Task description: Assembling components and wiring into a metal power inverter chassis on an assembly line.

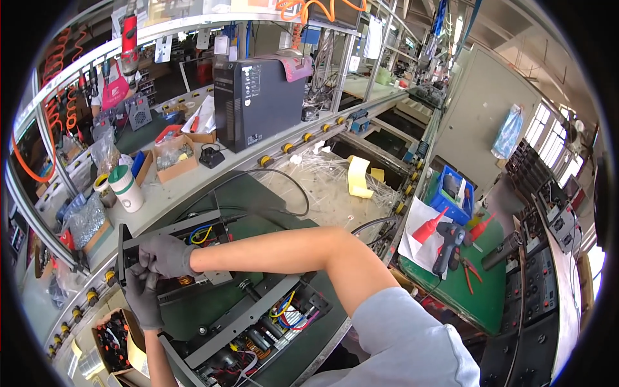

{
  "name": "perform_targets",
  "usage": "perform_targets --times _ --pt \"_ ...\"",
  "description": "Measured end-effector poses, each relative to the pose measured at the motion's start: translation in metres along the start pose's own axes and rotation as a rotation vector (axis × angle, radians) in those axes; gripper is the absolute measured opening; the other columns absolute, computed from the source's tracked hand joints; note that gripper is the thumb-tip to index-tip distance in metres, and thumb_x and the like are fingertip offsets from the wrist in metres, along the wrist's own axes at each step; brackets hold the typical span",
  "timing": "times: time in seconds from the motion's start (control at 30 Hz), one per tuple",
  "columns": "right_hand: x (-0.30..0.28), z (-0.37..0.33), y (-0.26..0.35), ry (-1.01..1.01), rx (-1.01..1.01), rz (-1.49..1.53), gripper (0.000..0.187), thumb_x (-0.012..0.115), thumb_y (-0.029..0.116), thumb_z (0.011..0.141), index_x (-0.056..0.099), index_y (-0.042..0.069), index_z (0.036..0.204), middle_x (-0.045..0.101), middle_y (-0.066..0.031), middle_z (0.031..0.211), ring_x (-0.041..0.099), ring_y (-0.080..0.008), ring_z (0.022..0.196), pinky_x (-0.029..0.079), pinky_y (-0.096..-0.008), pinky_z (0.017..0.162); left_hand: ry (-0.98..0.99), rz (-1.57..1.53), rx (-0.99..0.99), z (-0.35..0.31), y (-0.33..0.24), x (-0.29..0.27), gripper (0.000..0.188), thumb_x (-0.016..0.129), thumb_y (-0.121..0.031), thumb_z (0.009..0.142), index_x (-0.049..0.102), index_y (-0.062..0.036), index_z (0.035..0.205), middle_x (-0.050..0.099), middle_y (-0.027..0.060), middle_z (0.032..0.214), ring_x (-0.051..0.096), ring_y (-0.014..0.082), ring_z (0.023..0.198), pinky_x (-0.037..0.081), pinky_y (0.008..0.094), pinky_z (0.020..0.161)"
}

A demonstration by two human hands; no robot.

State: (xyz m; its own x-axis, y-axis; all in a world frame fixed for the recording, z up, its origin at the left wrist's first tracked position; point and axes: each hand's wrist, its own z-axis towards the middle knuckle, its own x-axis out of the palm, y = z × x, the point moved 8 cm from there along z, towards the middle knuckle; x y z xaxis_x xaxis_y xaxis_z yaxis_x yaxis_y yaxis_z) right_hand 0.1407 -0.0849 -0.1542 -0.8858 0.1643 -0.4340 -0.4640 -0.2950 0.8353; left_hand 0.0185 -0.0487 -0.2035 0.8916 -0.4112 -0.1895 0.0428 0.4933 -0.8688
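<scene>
Both my hands wear dark grey gloves and meet at the left end panel of a black metal chassis (175, 229) with wires and a copper coil inside. My right hand (166, 257) reaches across from the right, its fingers bent and pinched together at the panel. Just below it, my left hand (143, 295) has its fingers closed against the same panel. Whatever small part sits between the fingertips is hidden. Nearer to me lies a second open chassis (225, 329), with coils, capacitors and yellow, blue and red wires showing. Both units rest on a dark green mat (258, 200).
An open box of small black and orange parts (116, 338) stands at lower left. Behind are a white cup with a green lid (126, 188) and a black computer tower (258, 100). On the right, a green table (451, 290) carries a glue gun (446, 248), red-handled pliers (471, 274) and a blue bin (453, 197).
</scene>
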Motion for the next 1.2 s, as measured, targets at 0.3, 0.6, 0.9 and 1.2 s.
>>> perform_targets --times 0.3,0.6,0.9,1.2 --pt "0.039 -0.020 0.019 0.324 -0.112 -0.127 0.011 0.066 0.002 0.063 0.061 0.006 0.072 0.062 -0.0082 0.072 0.060 -0.0224 0.069 0.047 -0.0335 0.066 0.031 0.239 0.133 -0.010 -0.013 -0.001 0.020 0.061 0.000 0.080 0.060 -0.0019 0.100 0.061 0.0059 0.095 0.058 0.0160 0.088 0.046 0.0274 0.080" --pt "-0.035 -0.097 0.154 0.057 -0.315 -0.603 0.011 0.059 0.015 0.074 0.062 0.012 0.085 0.064 -0.0087 0.083 0.062 -0.0313 0.077 0.048 -0.0408 0.067 0.123 0.615 0.236 -0.001 0.077 -0.024 0.043 0.065 -0.008 0.075 0.054 0.0026 0.116 0.060 0.0172 0.111 0.058 0.0329 0.100 0.046 0.0374 0.087" --pt "-0.227 -0.540 0.138 -1.524 0.282 -0.975 0.014 0.057 0.002 0.079 0.062 0.005 0.092 0.062 -0.0117 0.084 0.061 -0.0278 0.075 0.048 -0.0330 0.069 0.220 0.426 0.132 -0.019 -0.008 -0.042 0.042 0.055 -0.007 0.090 0.046 -0.0006 0.131 0.056 0.0112 0.119 0.055 0.0173 0.107 0.042 0.0269 0.091" --pt "-0.297 -0.844 0.036 -1.227 1.586 -1.364 0.034 0.055 0.031 0.083 0.062 0.009 0.107 0.061 -0.0196 0.106 0.059 -0.0363 0.096 0.048 -0.0453 0.081 0.055 0.253 0.060 -0.038 -0.099 -0.032 0.027 0.053 -0.009 0.090 0.058 0.0021 0.115 0.059 0.0090 0.115 0.055 0.0173 0.103 0.040 0.0289 0.092"
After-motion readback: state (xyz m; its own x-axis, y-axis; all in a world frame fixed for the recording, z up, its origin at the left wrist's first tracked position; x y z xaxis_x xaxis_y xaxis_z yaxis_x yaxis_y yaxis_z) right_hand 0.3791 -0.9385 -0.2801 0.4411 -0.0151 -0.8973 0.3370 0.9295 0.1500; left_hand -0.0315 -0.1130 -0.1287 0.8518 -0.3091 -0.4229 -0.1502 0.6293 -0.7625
